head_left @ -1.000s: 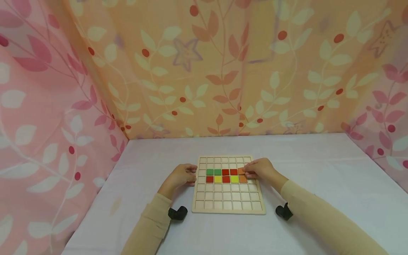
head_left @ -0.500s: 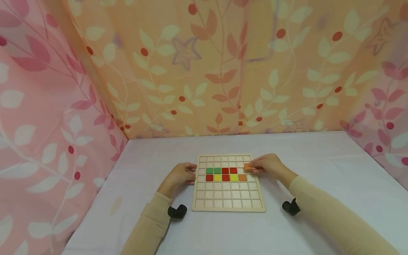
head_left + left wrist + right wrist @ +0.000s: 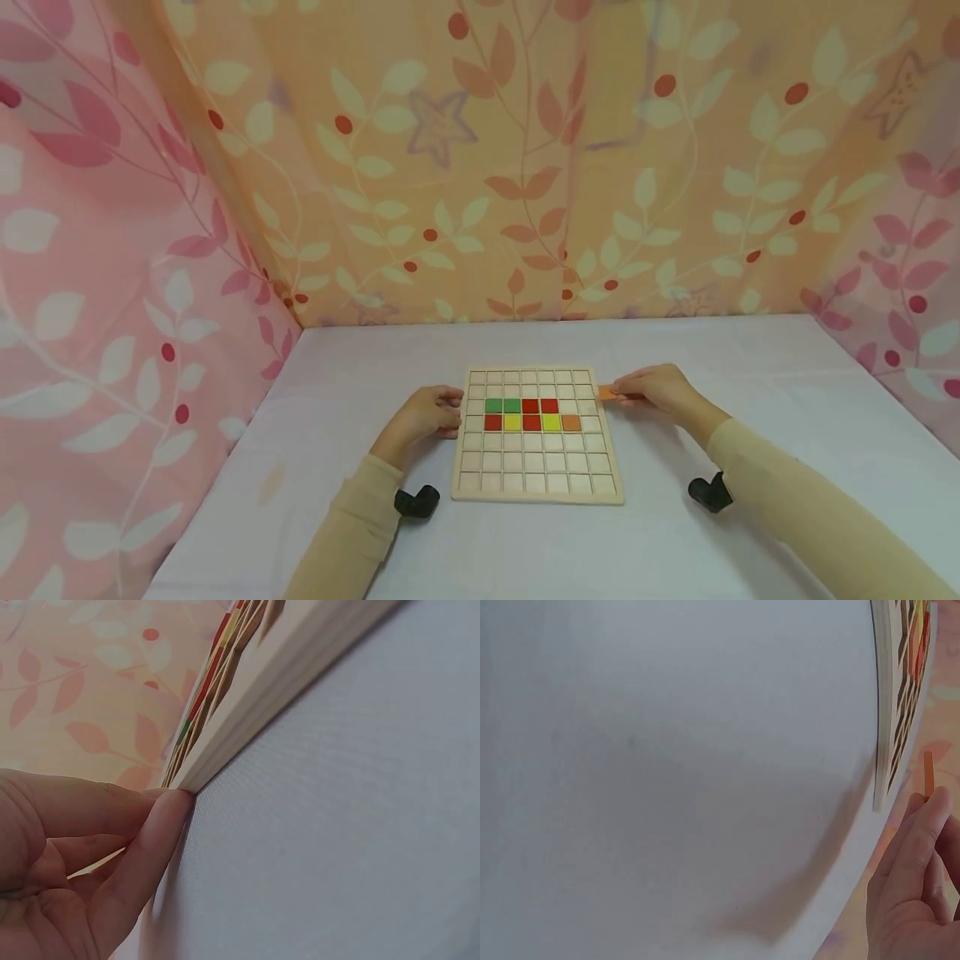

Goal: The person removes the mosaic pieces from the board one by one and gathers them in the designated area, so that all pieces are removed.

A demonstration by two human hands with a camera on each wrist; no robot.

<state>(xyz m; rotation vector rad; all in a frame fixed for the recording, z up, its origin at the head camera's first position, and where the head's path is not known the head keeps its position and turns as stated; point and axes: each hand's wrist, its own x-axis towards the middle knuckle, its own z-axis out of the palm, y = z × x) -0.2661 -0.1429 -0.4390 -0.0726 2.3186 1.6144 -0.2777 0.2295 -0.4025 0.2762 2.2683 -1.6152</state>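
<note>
A square wooden grid board (image 3: 522, 482) lies flat on the table, with two short rows of coloured square tiles in its cells. The farther row has green tiles and a red tile (image 3: 549, 406); the nearer one mixes red, yellow and, at its right end, an orange tile (image 3: 571, 422). My left hand (image 3: 422, 414) touches the board's left edge with its fingertips, also visible along that edge in the left wrist view. Just beyond the board's right edge, my right hand (image 3: 663, 392) pinches another orange tile (image 3: 606, 392), seen edge-on and raised off the table in the right wrist view.
A white cloth (image 3: 360, 350) covers the table. Floral curtains (image 3: 517, 167) stand at the back and on both sides. Black wrist-worn pieces (image 3: 417, 502) stick out near both sleeves. The right hand's shadow falls on the cloth.
My right hand has lifted the orange tile out of the right end of the farther row and carried it right, past the board's edge. The left hand stays in place.
</note>
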